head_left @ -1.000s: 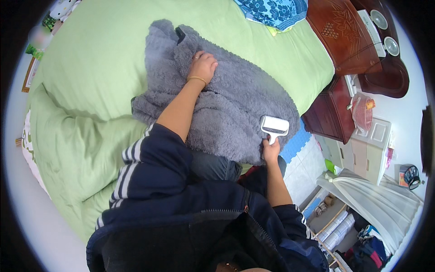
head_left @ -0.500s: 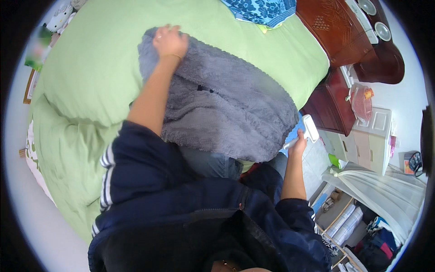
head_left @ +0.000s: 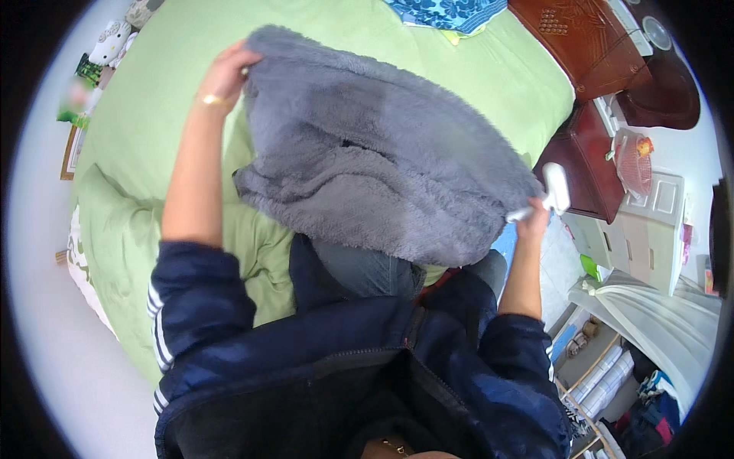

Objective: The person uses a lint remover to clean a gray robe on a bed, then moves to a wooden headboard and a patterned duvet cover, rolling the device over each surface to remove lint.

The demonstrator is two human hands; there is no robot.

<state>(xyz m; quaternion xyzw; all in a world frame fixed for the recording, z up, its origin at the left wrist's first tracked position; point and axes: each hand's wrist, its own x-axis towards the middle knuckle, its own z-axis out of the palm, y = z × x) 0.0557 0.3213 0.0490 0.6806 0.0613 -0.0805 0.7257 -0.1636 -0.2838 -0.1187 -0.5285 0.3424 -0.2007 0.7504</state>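
Observation:
A grey, fluffy fleece item (head_left: pixel 367 145) is stretched across the bed at my knees, with a small dark spot near its middle. Whether it is a garment or a blanket, I cannot tell. My left hand (head_left: pixel 229 73) is closed on its far left corner and lifts that edge off the sheet. At the fleece's right end, my right hand (head_left: pixel 535 219) grips the handle of a white lint roller (head_left: pixel 556 188) with a wide rounded head. The right fingers lie against the fleece edge; whether they pinch it too is unclear.
A light green sheet (head_left: pixel 176 99) covers the bed, bunched at the left. Blue patterned cloth (head_left: pixel 447 11) lies at the far edge. To the right stand dark red wooden furniture (head_left: pixel 585 157), a white cabinet (head_left: pixel 650 229) and a rack with folded cloth (head_left: pixel 608 382).
My left hand has moved from lying on the fleece to its left corner, now raising it. My right hand with the lint roller has shifted right and farther away, to the fleece's edge.

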